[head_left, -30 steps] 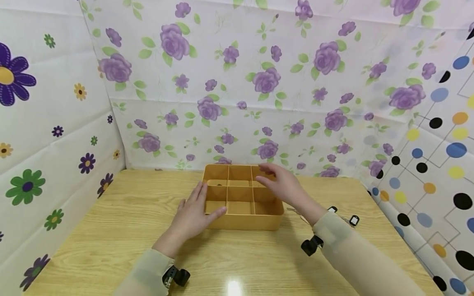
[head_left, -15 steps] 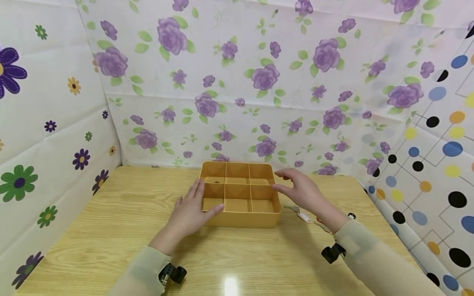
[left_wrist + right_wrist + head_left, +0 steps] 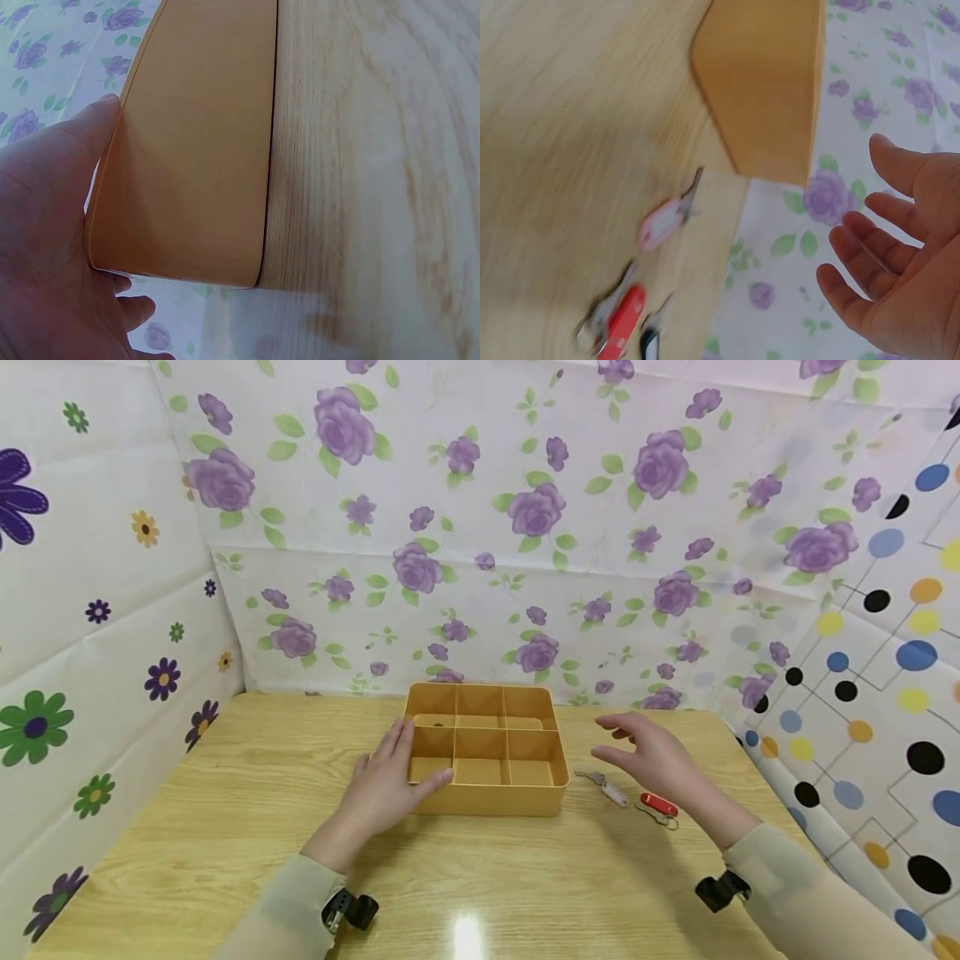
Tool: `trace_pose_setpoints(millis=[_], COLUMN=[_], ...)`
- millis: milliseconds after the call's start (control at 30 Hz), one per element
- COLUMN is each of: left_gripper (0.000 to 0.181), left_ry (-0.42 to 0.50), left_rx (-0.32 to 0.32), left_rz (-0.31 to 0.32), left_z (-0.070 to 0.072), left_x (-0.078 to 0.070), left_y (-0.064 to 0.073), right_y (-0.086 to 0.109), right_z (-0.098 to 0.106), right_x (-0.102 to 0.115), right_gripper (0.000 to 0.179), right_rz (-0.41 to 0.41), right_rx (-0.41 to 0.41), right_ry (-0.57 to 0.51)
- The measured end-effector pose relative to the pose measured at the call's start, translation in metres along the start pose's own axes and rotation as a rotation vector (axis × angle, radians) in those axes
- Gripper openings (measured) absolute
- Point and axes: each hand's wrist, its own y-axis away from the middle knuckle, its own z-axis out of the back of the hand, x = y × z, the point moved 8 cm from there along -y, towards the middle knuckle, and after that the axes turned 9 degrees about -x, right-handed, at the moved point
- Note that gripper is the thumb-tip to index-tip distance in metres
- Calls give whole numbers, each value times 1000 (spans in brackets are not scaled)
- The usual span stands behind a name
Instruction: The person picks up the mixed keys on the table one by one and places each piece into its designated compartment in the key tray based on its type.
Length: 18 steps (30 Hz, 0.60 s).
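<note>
Fingers [image 3: 403,742] of the left hand [image 3: 381,793] lie nearly straight along the left side of the orange box [image 3: 487,800], with the thumb spread away from them and resting on the front rim. That hand keeps the same place on the box as half a second ago. What differs is the right hand [image 3: 651,756]: one second ago it was over the back right compartment, half a second ago beside the box's right edge, and now it is well apart from it, farther right. Its fingers are loosely bent and parted from the thumb, pinching nothing.

The box stands upright on the wooden table [image 3: 465,868], near the flowered cloth [image 3: 450,610], its six compartments in two rows of three. (Something small and dark shows in the back left one, too small to name.) To its right lie a white-tagged key [image 3: 615,794] and, beyond that, a red-tagged key [image 3: 658,804], whose tag the right wrist mostly hid half a second ago. A black-tagged key [image 3: 650,345] shows beside the red one in the right wrist view.
</note>
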Motion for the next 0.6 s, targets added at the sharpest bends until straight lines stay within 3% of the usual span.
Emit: trace_pose_setpoints(millis=[200, 600], left_gripper=[123, 127], left_ry=[1, -6], left_rx=[0, -5], left_rz=[2, -5], left_z=[1, 0], left_x=[0, 1], left_y=[1, 0], right_y=[21, 52], right_z=[7, 15], right_x=[-22, -55], right_gripper=[50, 54], right_rz=[-19, -71], right_rx=[12, 23], right_ry=[36, 102])
